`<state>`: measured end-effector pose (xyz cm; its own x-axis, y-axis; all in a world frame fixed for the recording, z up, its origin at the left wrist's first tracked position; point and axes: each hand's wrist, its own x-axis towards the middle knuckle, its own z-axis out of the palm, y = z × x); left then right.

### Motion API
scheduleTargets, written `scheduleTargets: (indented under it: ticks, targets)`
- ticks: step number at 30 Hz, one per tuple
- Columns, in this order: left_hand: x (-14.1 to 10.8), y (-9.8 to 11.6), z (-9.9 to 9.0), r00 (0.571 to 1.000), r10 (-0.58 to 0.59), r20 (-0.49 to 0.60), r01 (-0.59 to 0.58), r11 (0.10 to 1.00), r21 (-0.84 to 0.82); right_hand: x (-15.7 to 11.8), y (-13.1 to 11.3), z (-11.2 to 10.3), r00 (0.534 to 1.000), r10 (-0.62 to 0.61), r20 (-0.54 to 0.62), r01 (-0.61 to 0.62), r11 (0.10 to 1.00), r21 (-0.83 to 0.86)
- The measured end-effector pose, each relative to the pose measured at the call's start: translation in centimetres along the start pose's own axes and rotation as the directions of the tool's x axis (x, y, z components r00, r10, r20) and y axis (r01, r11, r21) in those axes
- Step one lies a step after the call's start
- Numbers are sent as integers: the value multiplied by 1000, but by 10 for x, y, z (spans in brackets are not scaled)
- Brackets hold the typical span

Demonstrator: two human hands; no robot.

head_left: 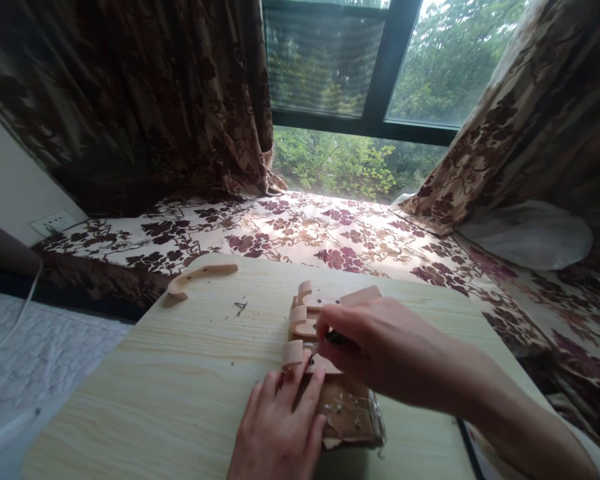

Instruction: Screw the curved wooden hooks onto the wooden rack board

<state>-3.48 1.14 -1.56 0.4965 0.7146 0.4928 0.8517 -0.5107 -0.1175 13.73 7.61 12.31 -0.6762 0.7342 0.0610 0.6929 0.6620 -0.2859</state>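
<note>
Nearest the camera, the left hand [280, 427] lies with its fingers spread, the fingertips resting on the nearest curved wooden piece [294, 355]. Just right of it, a brown block [347, 417] with clear wrapping along its edge sits on the pale wooden table [155, 373]. Beyond the left hand's fingertips, the right hand [380, 333] comes in from the right, thumb and fingers pinched round a dark tool [334, 337] whose far end is hard to make out. Farther off, the middle curved piece [299, 321] and the far curved piece [305, 292] line up behind the nearest one, partly hidden by the right hand. A loose curved piece [215, 270] lies at the table's far left, with small screws [241, 307] to its near right. Past the table, floral cloth [300, 230] runs below a window [330, 67] between patterned curtains [215, 100].
</note>
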Motion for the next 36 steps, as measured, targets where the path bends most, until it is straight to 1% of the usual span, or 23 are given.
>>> scheduleTargets:
  ticks: [2,4,5,6,9,11,12,14,17,19,21,24,30,36]
  targets:
    - [-5,-4,3,1000,12,-20,-11,1000,12,-18,3,14,995,83,-54,-75,987,142]
    - [-8,-6,6,999,8,-45,-9,1000,-11,-39,8,34,976,178,-122,-142,956,259]
    - [-9,-6,7,998,-5,-65,2,999,-43,-49,11,45,964,202,-171,-143,941,305]
    - [-10,-5,7,996,-29,-88,21,996,-88,-58,15,57,939,232,-254,-139,931,337]
    - [-10,0,7,982,-143,-126,111,966,-233,-78,25,84,855,277,-439,-119,928,353]
    - [-8,4,5,971,-213,-110,170,937,-306,-85,30,92,812,277,-514,-111,938,329]
    - [-6,6,3,966,-243,-86,202,922,-331,-86,32,92,804,267,-531,-112,946,306]
    - [-2,10,-1,956,-293,-17,269,897,-351,-86,34,90,809,248,-533,-121,957,263]
    - [4,13,-8,939,-330,94,342,886,-312,-84,35,86,833,255,-491,-144,957,252]
    - [7,13,-11,936,-324,141,351,894,-279,-83,35,85,846,259,-466,-149,954,261]
    - [9,12,-12,937,-310,162,344,902,-262,-83,35,86,857,254,-448,-144,954,265]
    - [9,10,-9,945,-292,149,322,911,-259,-84,37,88,863,246,-441,-134,954,270]
    - [7,6,-3,957,-268,115,290,911,-294,-83,39,89,863,181,-472,-70,967,244]
    - [7,5,-3,961,-260,91,275,915,-294,-84,40,92,856,188,-482,-57,960,274]
